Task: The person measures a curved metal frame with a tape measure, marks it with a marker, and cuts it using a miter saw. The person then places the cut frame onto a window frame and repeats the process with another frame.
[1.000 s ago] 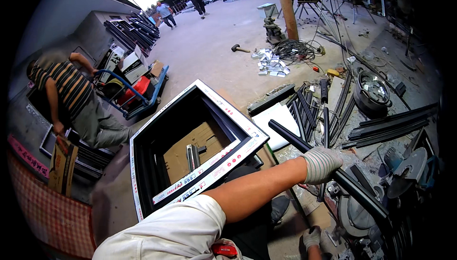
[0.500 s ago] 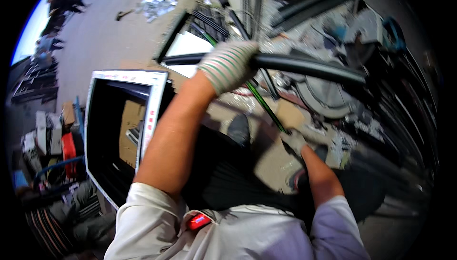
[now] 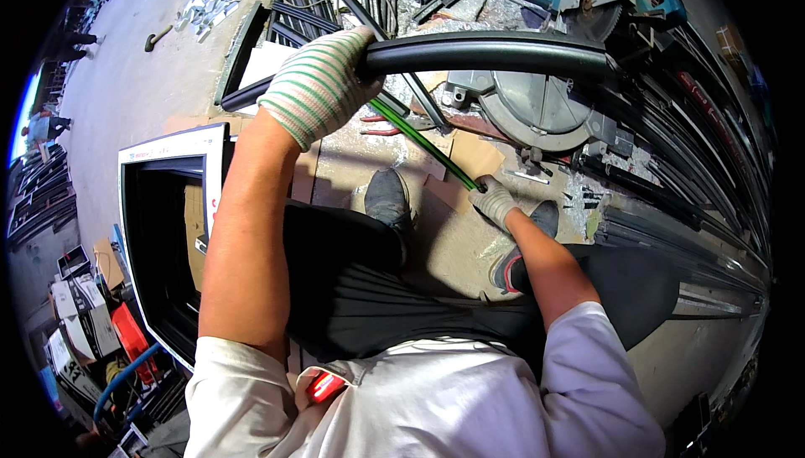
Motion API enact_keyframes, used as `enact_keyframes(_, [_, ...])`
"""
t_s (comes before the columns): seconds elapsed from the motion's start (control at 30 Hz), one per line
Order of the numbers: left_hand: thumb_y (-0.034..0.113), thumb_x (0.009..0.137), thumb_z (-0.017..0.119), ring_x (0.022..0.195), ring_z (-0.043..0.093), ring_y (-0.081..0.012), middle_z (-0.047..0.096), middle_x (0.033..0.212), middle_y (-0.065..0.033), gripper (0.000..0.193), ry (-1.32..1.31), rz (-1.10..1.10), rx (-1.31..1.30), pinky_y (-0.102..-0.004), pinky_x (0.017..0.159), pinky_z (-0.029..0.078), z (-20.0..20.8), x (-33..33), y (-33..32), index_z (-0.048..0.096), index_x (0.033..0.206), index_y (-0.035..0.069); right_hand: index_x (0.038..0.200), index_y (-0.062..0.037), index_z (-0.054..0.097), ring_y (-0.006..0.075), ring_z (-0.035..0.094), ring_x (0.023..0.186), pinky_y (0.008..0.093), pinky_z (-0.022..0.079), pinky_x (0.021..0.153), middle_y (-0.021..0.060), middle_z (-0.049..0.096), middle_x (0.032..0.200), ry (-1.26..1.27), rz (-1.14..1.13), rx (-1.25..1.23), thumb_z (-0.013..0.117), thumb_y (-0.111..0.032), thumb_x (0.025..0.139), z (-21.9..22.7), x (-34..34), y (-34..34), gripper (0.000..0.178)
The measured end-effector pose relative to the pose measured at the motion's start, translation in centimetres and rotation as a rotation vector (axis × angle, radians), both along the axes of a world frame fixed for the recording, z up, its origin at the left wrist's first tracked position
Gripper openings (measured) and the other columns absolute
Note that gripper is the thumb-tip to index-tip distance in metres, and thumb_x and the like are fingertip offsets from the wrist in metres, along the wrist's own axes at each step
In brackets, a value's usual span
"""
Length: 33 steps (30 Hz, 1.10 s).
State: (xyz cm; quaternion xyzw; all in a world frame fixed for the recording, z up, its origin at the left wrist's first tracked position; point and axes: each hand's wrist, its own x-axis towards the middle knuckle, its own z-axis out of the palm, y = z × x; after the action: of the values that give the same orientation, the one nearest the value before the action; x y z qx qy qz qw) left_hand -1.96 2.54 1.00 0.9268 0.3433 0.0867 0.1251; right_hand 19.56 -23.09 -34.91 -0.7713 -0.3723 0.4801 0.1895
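Note:
My left hand (image 3: 323,80), in a striped knit glove, is closed around a long black frame profile (image 3: 495,51). The bar stretches across in front of me, with a short end showing left of the glove. My right hand (image 3: 495,200), also gloved, is lower and to the right, its fingers wrapped round the near end of a thin green-and-black strip (image 3: 423,143). This strip slants up and left until my left hand and the profile hide its upper part. Whether the two pieces touch there, I cannot tell.
A miter saw (image 3: 541,110) stands on the floor ahead right, with long dark profiles (image 3: 696,139) beside it. Red-handled pliers (image 3: 381,131) lie near cardboard pieces. A white-edged frame (image 3: 172,152) stands at my left; a hammer (image 3: 158,37) lies farther off.
The view has shifted, showing more of the saw. Both hands still grip the same pieces. Less of the green strip shows beyond my left hand.

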Motion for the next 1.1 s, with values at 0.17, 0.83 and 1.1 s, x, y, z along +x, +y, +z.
enact_keyframes(0.17, [0.010, 0.086, 0.081, 0.076, 0.070, -0.0242, 0.073, 0.089, -0.0136, 0.038, 0.024, 0.013, -0.020, -0.0352, 0.071, 0.057, -0.3, 0.0, 1.6, 0.065, 0.120, 0.004, 0.122, 0.0027, 0.060, 0.0378, 0.069, 0.103, 0.0421, 0.054, 0.091, 0.0256, 0.070, 0.108, -0.057, 0.075, -0.024, 0.069, -0.038, 0.083, 1.6, -0.7, 1.3, 0.057])
enact_keyframes(0.83, [0.006, 0.092, 0.075, 0.087, 0.058, -0.0136, 0.062, 0.093, -0.0049, 0.038, 0.150, 0.070, -0.315, -0.0304, 0.082, 0.051, -1.3, 2.1, 1.8, 0.059, 0.126, 0.001, 0.127, -0.0058, 0.057, 0.0414, 0.059, 0.115, 0.0495, 0.049, 0.101, 0.0232, 0.060, 0.125, -0.602, 0.136, 0.192, 0.069, -0.017, 0.087, 1.9, 2.1, 2.5, 0.043])
enact_keyframes(1.1, [0.004, 0.092, 0.072, 0.083, 0.057, -0.0154, 0.060, 0.089, -0.0009, 0.025, 0.125, -0.027, -0.265, -0.0306, 0.081, 0.051, -2.5, 2.2, 1.7, 0.061, 0.114, 0.000, 0.110, -0.0082, 0.067, 0.0404, 0.063, 0.111, 0.0485, 0.052, 0.096, 0.0215, 0.067, 0.116, -0.429, 0.026, 0.106, 0.064, -0.026, 0.091, 4.9, 1.9, 4.0, 0.026])
